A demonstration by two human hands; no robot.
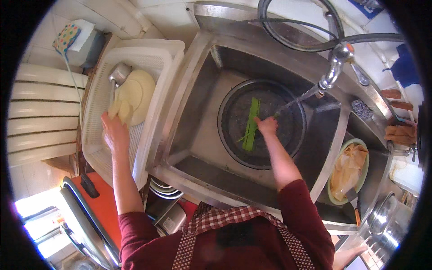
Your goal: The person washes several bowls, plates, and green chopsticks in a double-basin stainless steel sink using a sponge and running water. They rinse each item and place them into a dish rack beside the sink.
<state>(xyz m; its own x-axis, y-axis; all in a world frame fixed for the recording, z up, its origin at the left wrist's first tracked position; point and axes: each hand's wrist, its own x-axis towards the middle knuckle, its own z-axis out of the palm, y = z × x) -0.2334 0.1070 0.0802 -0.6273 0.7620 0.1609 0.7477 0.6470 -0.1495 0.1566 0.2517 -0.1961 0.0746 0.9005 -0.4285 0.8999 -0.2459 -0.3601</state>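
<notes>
My left hand (115, 132) is over a white plastic basket (167, 60), its fingers at small pale, rounded pieces (121, 108) whose kind I cannot tell. Beside them in the basket lie a cream plate (138, 96) and a metal ladle or cup with a handle (119, 72). My right hand (267, 126) touches the edge of green stalks or leaves (250, 126) lying in a dark round basin (233, 155). This basin stands in a stainless steel sink (202, 141). Water runs from the chrome faucet (334, 72) into the basin, just beyond my right hand.
A green oval bowl (365, 168) with brownish peelings or wrapping stands in the smaller sink compartment at the right, a knife (354, 206) beside it. A black hose (297, 47) loops behind the faucet. An orange-red surface (104, 206) is at lower left, a metal pot (383, 216) at lower right.
</notes>
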